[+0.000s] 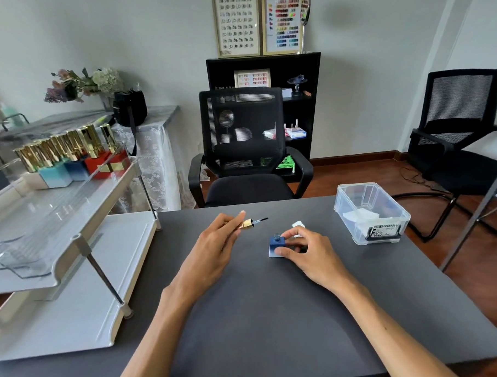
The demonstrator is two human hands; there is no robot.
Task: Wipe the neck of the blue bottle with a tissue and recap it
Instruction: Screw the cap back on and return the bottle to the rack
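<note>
Two hands share the work: my right hand [307,248] pinches the small blue bottle [277,245] on the dark table [247,316], tissue [298,224] just behind, while my left hand [215,241] grips the gold brush cap [246,224]. Light, probably slick glass; I'd hold its square sides.

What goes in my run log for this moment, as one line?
left hand: holds gold cap | right hand: grips blue bottle, tissue | neck open
</note>
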